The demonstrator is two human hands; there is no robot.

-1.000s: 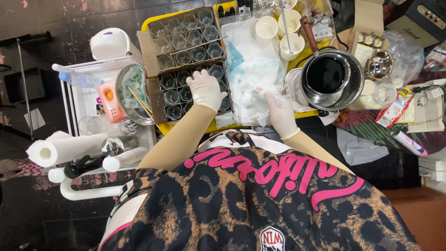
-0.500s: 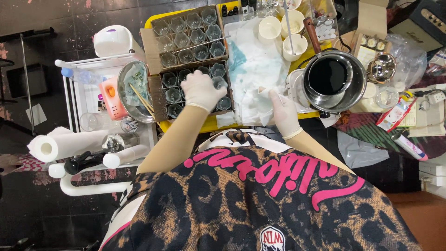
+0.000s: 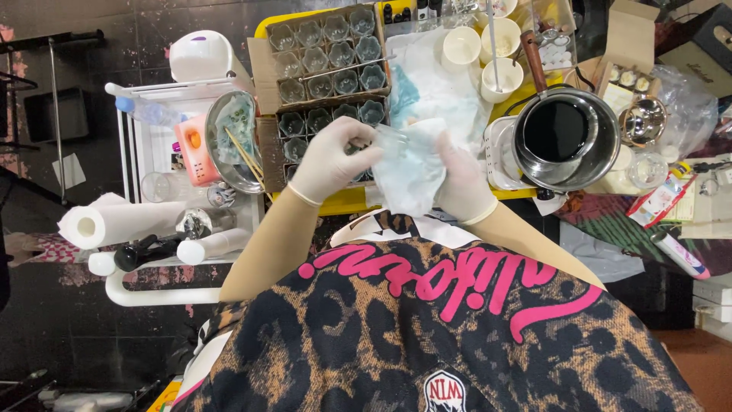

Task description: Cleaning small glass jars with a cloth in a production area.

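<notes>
- Gloved left hand (image 3: 332, 162): a clear glass jar (image 3: 396, 140) is gripped.
- Gloved right hand (image 3: 460, 183): a white cloth (image 3: 408, 179) is clasped against the jar.
- Cardboard tray (image 3: 268, 145) of jars is set just beyond.

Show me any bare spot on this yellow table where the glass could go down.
Hardly any: only the yellow table's near edge strip, below the cardboard tray of glass jars, is bare. White cups and the steel saucepan of dark liquid crowd the rest; the crumpled white cloth fills the middle between the left hand and right hand.
</notes>
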